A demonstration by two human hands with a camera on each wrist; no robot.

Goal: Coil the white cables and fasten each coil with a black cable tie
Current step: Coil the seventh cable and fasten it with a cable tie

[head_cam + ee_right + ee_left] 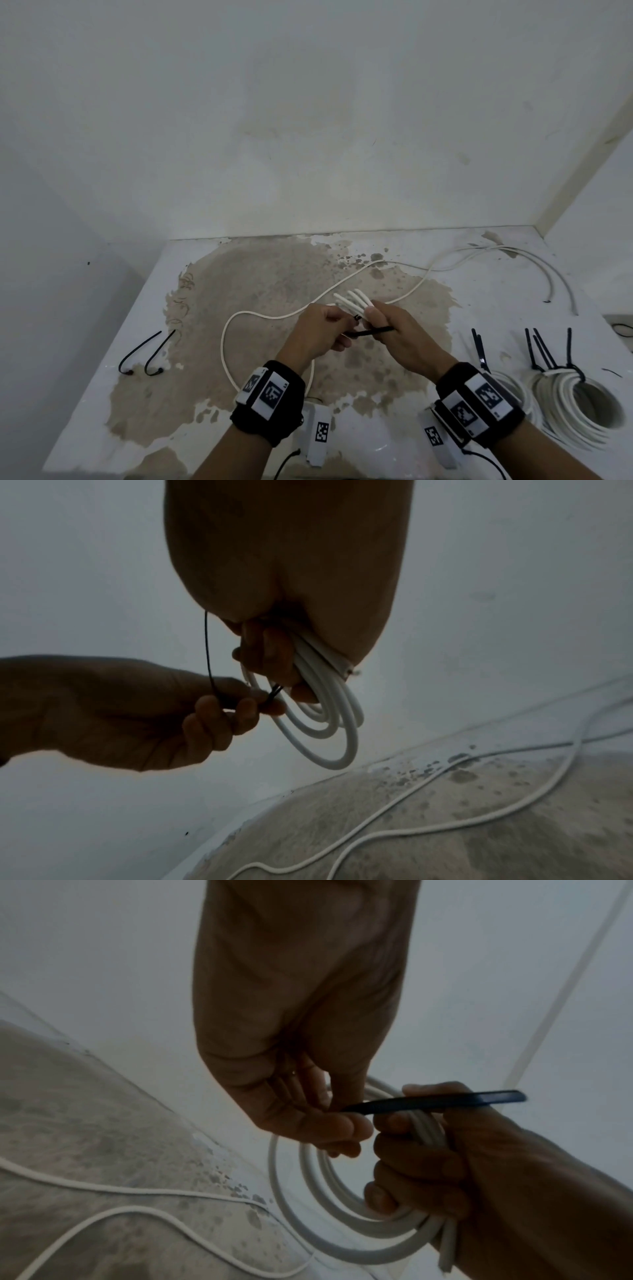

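Above the stained table [274,274], the right hand [404,339] has its fingers wrapped around a small coil [352,299] of white cable, whose loops fan out past the knuckles toward the wall. Across that bunch runs a black cable tie [370,331], and the left hand [318,334] pinches one end of it between thumb and fingertips, right beside the coil. From the right wrist, the loops [322,723] hang below the fist, with the tie [208,653] passing into the left fingers [219,718]. Loose cable [239,315] trails over the table beneath both hands. Two finished coils [575,407] with ties lie at the right, and two spare ties [147,353] at the left.
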